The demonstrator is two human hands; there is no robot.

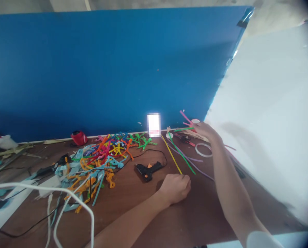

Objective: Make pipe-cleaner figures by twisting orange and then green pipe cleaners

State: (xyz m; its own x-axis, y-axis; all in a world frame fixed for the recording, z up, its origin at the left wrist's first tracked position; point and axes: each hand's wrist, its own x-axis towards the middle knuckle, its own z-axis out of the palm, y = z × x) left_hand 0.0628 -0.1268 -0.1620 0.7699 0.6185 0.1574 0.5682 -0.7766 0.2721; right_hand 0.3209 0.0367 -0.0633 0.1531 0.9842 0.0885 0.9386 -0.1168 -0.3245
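Observation:
My left hand rests on the brown table as a fist. The near end of a yellow pipe cleaner meets its knuckles; whatever is inside the fist is hidden. At the back right, my right hand has its fingers closed around pipe cleaners, where a pink pipe cleaner and a green pipe cleaner meet the fingertips. Between the hands lie another green pipe cleaner and a purple pipe cleaner. A black glue gun lies left of my left fist.
A tangled pile of bent, coloured pipe cleaners covers the left middle. A white cable loops in front of it. A red object and a ring of tape lie farther back. A blue panel stands behind, a white wall at right.

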